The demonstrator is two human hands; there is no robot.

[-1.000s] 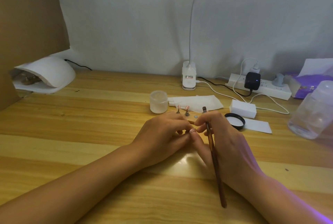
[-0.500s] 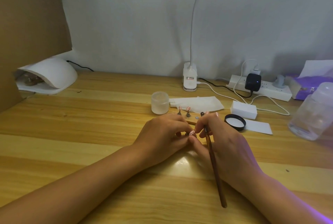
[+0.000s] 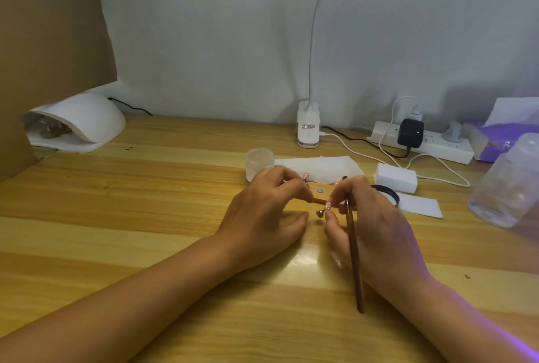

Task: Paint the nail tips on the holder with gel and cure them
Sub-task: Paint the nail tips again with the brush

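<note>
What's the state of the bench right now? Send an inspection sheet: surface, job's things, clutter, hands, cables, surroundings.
Surface: wooden table, with a glare patch near the hands.
Job's things: holder between both hands, nail tips on it; frosted jar behind; curing lamp far left.
Clutter: black lid, white block, paper sheets, clear bottle, purple tissue pack.
Grippers: left hand grips the holder's left end; right hand holds the brush and pinches a tip stand.
Cables: white cable loops from the power strip; black cord behind the curing lamp.
Surroundings: grey backdrop, cardboard panel left, desk lamp base.
</note>
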